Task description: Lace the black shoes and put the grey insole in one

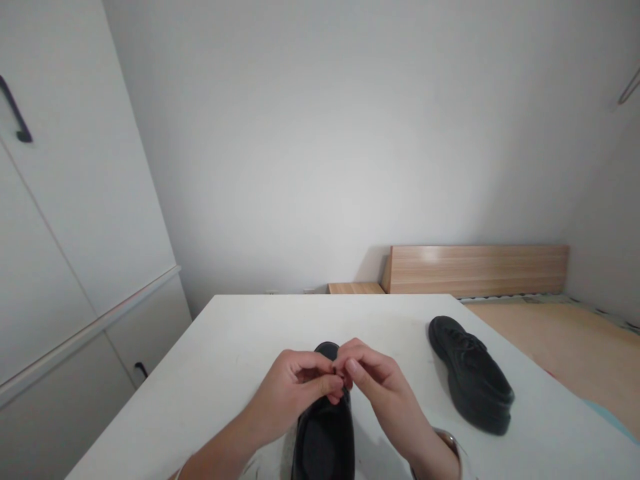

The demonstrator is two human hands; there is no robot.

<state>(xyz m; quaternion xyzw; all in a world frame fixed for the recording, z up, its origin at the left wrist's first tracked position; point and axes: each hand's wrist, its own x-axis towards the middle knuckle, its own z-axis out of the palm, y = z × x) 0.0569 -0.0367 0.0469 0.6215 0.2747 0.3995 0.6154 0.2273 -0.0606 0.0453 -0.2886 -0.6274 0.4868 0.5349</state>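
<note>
A black shoe (324,437) lies on the white table (225,373) right in front of me, toe pointing away. My left hand (295,390) and my right hand (377,383) meet above its lacing area, fingers pinched together on what looks like the shoe's lace, which is too small to see clearly. The hands hide the shoe's middle. A second black shoe (470,373) lies apart on the table to the right, untouched, toe pointing away.
White cupboard doors with dark handles (17,120) stand at the left. A wooden bed headboard (477,269) and bare bed base (560,340) lie beyond the table at the right. A plain white wall is behind.
</note>
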